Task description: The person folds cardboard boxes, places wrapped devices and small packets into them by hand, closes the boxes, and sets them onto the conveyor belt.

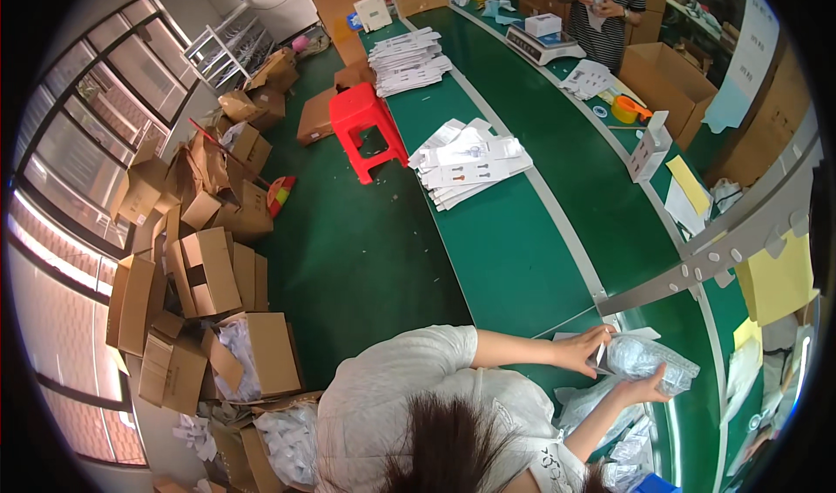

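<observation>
My left hand (585, 351) is closed on the edge of a white carton (601, 354), whose loose flaps stick out around it. In my right hand (643, 389) is a bundle in clear bubble wrap (649, 358), gripped from its near side. One end of that bundle meets the carton's open end; how far inside it reaches is hidden. Just below my hands, clear plastic bags (596, 406) lie on the green bench.
White flat cartons (470, 162) lie stacked on the green bench (514, 258). A metal post (723, 258) slants across at right. Further off are a red stool (361, 127), a scale (544, 44) and a co-worker (610, 14) holding something. Brown boxes (205, 271) crowd the left floor.
</observation>
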`<state>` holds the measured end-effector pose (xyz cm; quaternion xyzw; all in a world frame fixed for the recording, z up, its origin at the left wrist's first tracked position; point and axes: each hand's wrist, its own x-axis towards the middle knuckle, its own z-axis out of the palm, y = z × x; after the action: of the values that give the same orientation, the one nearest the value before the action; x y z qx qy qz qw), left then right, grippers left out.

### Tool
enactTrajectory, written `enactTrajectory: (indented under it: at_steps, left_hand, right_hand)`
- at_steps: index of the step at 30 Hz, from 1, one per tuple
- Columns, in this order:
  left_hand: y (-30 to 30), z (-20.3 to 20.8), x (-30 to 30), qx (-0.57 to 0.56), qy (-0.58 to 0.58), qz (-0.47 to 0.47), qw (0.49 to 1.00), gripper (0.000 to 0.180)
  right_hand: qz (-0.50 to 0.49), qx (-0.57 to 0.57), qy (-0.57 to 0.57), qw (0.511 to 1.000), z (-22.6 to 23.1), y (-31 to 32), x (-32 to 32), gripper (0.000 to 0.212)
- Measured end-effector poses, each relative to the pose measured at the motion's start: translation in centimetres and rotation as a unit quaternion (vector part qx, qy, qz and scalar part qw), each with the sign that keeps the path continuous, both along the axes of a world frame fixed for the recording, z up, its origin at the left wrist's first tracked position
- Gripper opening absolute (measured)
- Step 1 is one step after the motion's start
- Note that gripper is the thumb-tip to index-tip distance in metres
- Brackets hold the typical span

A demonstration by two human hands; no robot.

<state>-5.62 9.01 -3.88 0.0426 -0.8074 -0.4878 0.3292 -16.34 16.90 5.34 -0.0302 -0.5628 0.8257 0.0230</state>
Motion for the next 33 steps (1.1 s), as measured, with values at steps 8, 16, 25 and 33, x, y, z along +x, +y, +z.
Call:
enactTrajectory:
  at_steps: [8,16,25,33]
  left_hand:
    - [0.4,-1.8,0.2,0.056,-0.042,0.044,0.997,0.065]
    - [0.8,0.4,1.7,0.076,-0.105,0.108,0.986,0.066]
    - [-1.3,1.0,2.9,0.064,-0.058,0.066,0.994,0.067]
    - [-1.5,0.3,2.6,0.068,-0.174,-0.020,0.982,0.070]
  right_hand:
    - [-0.128,0.375,0.376,0.837,-5.7,0.1,1.8,0.064]
    - [0.032,0.449,0.406,0.796,-5.1,0.1,3.8,0.037]
    - [0.025,0.433,0.329,0.839,-4.5,10.8,2.7,0.034]
    - [-0.152,0.749,-0.035,0.644,-12.2,21.8,-7.2,0.045]
